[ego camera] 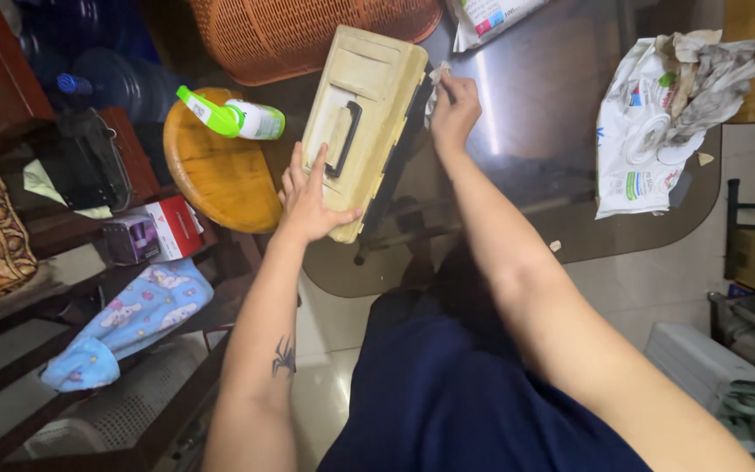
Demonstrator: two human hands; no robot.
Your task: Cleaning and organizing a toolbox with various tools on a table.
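Bracing cream toolbox (pixel 362 122) with flat open left hand (pixel 309 199), right hand (pixel 454 112) clutching white cloth (pixel 434 87) against its side

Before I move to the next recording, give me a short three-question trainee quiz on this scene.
1. True or false: the left hand lies flat on the beige toolbox.
2. What does the right hand press against the toolbox's edge? A) white wipe B) screwdriver C) sponge
3. Where does the green-nozzled spray bottle lie?

Key: 1 true; 2 A; 3 on the round wooden stool, left of the toolbox.
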